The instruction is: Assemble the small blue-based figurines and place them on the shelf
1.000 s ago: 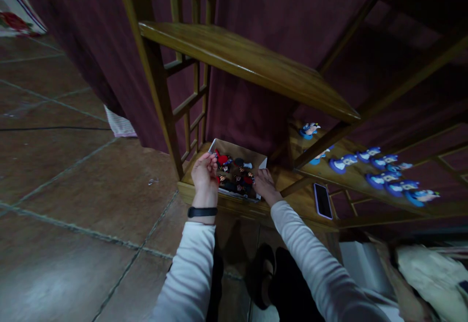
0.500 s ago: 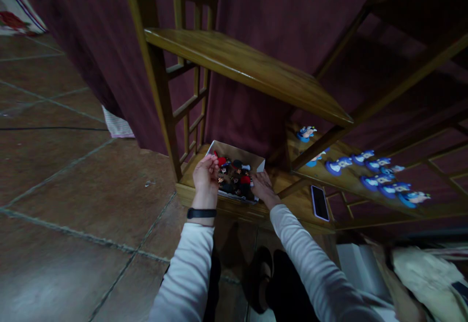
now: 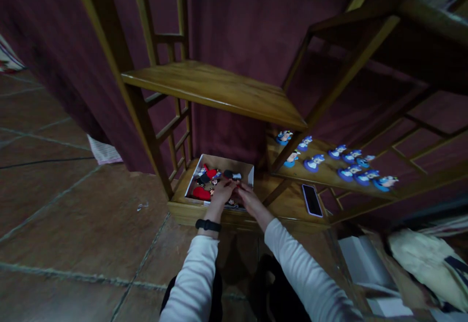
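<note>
A shallow open cardboard box [image 3: 246,168] with pale walls rests on the lowest wooden shelf. Inside lie several small red, black and white figurines [image 3: 208,176], some on their sides. My left hand [image 3: 224,191] reaches over the front of the box, a dark band around its wrist, fingers bent inward. From the other side my right hand [image 3: 249,198] comes in, and the fingertips of both hands meet low over the figurines. A bit of red shows between them. What the fingers pinch is too small and partly hidden to make out.
Several blue and white figurines [image 3: 313,162] on round bases stand on the shelf to the right. A phone [image 3: 312,200] lies on the lower ledge. Above the box juts a wooden shelf board [image 3: 215,88], with an upright post [image 3: 137,117] at the left.
My left hand has moved from the box's left side to its middle, meeting my right hand, which has also come inward. More red and black figurines show at the left. The view has shifted.
</note>
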Motion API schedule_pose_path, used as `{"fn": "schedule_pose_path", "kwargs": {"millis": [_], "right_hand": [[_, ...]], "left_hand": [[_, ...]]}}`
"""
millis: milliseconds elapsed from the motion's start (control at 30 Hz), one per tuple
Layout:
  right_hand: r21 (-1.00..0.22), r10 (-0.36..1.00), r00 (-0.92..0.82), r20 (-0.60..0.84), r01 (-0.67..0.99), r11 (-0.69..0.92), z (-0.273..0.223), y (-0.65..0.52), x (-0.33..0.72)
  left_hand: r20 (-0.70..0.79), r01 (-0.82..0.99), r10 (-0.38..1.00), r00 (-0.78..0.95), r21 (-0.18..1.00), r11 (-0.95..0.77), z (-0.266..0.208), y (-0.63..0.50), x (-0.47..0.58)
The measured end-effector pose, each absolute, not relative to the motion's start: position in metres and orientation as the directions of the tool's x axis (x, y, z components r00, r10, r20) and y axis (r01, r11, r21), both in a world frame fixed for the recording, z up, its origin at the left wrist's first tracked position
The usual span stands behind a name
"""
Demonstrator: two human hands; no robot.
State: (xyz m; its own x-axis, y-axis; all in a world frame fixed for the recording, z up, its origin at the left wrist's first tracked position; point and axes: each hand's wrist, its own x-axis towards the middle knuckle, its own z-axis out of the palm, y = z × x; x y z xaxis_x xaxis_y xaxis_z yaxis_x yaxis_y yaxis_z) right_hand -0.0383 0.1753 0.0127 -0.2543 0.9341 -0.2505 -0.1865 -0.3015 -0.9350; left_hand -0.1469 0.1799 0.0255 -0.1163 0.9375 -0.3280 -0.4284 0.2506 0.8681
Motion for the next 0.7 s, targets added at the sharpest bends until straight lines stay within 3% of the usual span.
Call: {"fn": "schedule_pose_path", "kwargs": {"millis": [167,300,400,467,567,700], "right_hand": [[-0.882,0.934,-0.194,-0.299,-0.317,-0.348,0.015,0.174,-0.034],[-0.887,0.925,-0.167,-0.342,-0.266,-0.377,0.013,0.173,-0.033],[-0.936,0.933,-0.157,-0.325,-0.089,-0.341,0.011,0.171,-0.033],[-0.956,0.955,-0.106,-0.278,0.131,-0.264,0.012,0.171,-0.031],[-0.874,0.987,0.015,-0.158,0.462,-0.147,0.017,0.175,-0.028],[-0.83,0.999,-0.03,-0.042,0.557,-0.018,0.019,0.18,-0.025]], "left_hand": [[-0.334,-0.359,0.941,-0.053,0.886,0.295,0.02,0.183,-0.148],[-0.288,-0.355,0.956,0.055,0.889,0.289,0.014,0.184,-0.146],[-0.244,-0.336,0.964,0.11,0.903,0.267,0.011,0.185,-0.146],[-0.245,-0.331,0.964,0.099,0.906,0.264,0.012,0.186,-0.146],[-0.265,-0.346,0.961,0.077,0.897,0.275,0.016,0.185,-0.146],[-0.272,-0.377,0.961,0.046,0.887,0.269,0.022,0.18,-0.142]]}}
